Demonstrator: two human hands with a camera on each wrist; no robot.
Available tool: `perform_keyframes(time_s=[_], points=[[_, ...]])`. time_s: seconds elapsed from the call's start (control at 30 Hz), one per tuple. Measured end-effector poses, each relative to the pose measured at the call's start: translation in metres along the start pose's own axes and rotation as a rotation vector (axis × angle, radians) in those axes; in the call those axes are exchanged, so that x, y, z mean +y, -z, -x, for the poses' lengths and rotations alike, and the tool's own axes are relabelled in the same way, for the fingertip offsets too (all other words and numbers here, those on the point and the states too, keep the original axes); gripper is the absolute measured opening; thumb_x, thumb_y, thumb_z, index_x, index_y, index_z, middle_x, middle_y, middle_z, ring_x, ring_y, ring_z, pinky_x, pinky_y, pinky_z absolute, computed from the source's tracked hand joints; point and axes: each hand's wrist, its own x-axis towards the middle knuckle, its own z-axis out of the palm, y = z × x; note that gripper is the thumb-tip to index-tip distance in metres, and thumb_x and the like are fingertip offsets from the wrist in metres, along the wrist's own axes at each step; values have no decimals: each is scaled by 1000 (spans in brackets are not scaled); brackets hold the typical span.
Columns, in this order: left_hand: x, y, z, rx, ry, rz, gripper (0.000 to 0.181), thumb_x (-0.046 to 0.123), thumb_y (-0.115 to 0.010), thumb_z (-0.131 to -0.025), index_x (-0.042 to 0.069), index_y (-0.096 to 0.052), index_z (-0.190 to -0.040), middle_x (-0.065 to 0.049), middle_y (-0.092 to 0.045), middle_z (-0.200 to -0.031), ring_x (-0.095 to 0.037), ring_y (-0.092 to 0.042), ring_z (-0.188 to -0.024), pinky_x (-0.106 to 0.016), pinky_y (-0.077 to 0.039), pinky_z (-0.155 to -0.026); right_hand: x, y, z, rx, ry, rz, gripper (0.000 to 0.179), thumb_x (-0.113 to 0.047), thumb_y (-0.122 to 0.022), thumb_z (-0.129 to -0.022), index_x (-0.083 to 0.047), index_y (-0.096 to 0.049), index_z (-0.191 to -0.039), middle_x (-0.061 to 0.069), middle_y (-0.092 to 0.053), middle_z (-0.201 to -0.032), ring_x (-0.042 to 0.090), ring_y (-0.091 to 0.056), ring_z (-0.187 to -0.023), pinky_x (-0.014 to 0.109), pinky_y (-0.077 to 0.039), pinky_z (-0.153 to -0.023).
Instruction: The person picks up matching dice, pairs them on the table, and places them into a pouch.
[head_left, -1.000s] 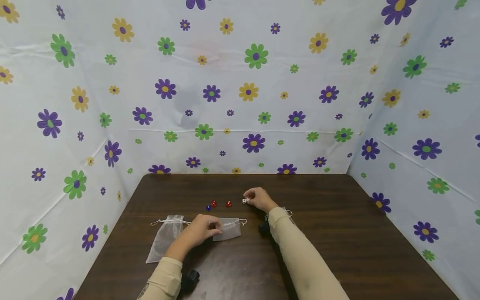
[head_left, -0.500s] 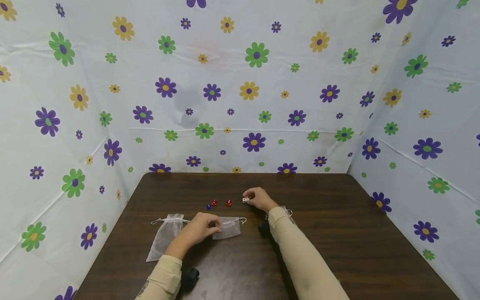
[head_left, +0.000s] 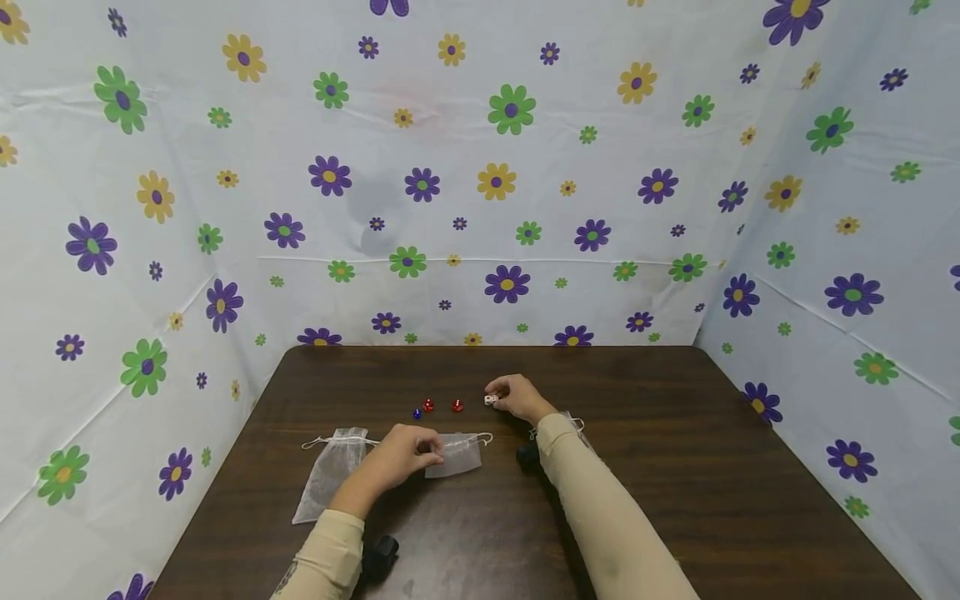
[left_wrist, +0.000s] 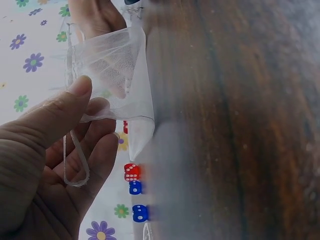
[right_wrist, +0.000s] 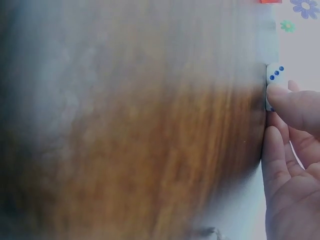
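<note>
Between its thumb and fingers, my left hand [head_left: 408, 454] pinches a small sheer white drawstring pouch [head_left: 459, 457], whose cord loop [left_wrist: 77, 172] hangs by the fingers in the left wrist view. Farther forward, my right hand [head_left: 520, 397] has thumb and fingertips around white dice [head_left: 491, 400] at table level. One white die [right_wrist: 275, 74] with blue pips sticks out past the thumb in the right wrist view; the thumb partly covers another. Left of them are two red dice [head_left: 457, 406] and a blue die [head_left: 417, 413]. The left wrist view shows two blue dice [left_wrist: 140, 213].
A larger sheer pouch [head_left: 330, 479] lies flat left of my left hand. Another pouch [head_left: 576, 427] is mostly hidden behind the right sleeve. The brown table [head_left: 675, 475] meets flower-print sheets [head_left: 600, 200] at the back and sides.
The white dice at my right fingertips have turned slightly and now sit more in line. Both hands stay almost where they were; the pouch is still in the left hand.
</note>
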Motion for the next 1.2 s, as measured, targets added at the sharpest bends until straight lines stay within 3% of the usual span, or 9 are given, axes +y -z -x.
perform_keyframes(time_s=[0.93,1.2], points=[[0,-2,2,5,2,13,10,8,-79,-87,13,-71,-85,8,-68,-77,-1,-57,-69,-25,-50,-65,-1,-2,3,30,-17,21,24,10,-70,-89,-3,-74,-109,6,-67,-99,20,-60,-91,37,-53,-83],[-3,-3,2,6,-4,11,9,8,-79,-87,13,-72,-85,9,-68,-77,0,-56,-70,-25,-50,-65,0,-3,2,40,14,45,23,11,-70,-88,-1,-73,-108,8,-68,-98,20,-60,-89,37,-53,-80]])
